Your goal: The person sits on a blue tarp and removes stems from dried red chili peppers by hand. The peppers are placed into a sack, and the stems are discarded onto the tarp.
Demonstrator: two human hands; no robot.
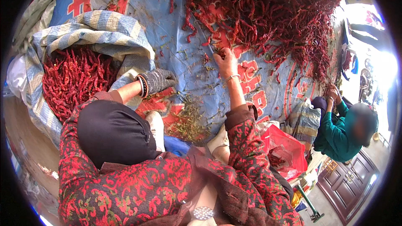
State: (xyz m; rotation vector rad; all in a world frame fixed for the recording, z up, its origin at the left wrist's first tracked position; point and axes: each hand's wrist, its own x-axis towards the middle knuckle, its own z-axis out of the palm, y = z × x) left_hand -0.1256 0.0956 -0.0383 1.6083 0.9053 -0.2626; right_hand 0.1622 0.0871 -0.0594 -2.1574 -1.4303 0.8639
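My left hand (158,81), in a grey knit glove with bracelets at the wrist, hangs over the blue tarp (188,84) beside a woven sack. Its fingers point right and its palm is hidden, so whether it holds anything cannot be told. My bare right hand (227,64) is at the near edge of a large heap of dried red chili peppers (267,12). Thumb and forefinger pinch a small dried red chili (223,55), partly covered by the fingers. The blue-and-white checked sack (141,34) stands rolled open at left, filled with dried chilies (78,80).
Stems and leaf scraps (188,121) lie between my shoes. A red plastic bag (287,150) with some chilies is at my right. Farther right, another person in a teal top (334,144) sits with both hands at the heap. A thin rod (204,36) lies on the tarp.
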